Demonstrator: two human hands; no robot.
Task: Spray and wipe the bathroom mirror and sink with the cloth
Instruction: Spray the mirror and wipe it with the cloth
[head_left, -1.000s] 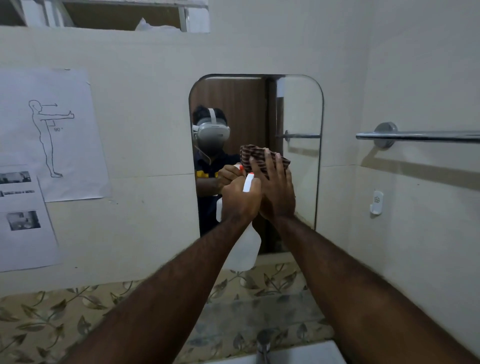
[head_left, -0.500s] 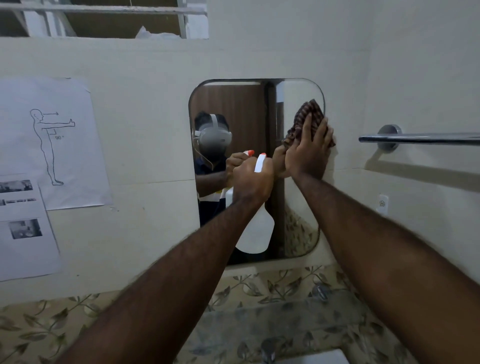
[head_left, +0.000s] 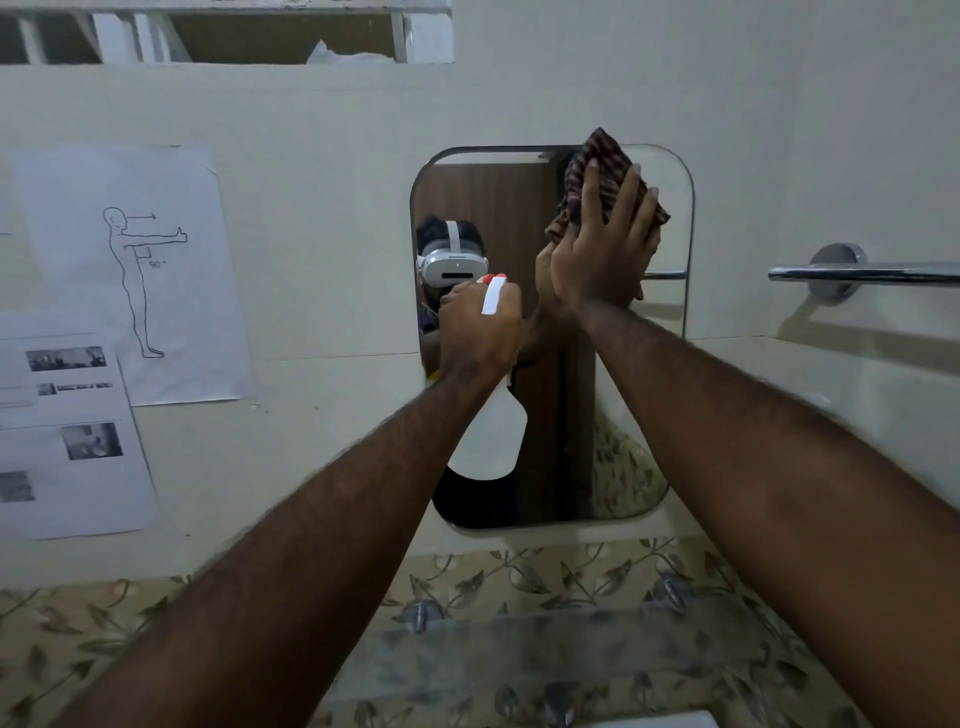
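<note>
A rounded wall mirror hangs straight ahead. My right hand lies flat against its upper right part, pressing a dark striped cloth onto the glass; the cloth's top edge pokes past the mirror's frame. My left hand grips the neck of a white spray bottle with a red-tipped nozzle, held in front of the mirror's left half, nozzle towards the glass. A sliver of the white sink shows at the bottom edge.
A chrome towel bar juts from the right wall. Paper sheets are taped to the wall at the left. A leaf-patterned tile band and a glass shelf run below the mirror.
My right hand slid the cloth from the mirror's middle up to the right edge, then back left along the top. My left hand with the bottle stayed near the mirror's left half.
</note>
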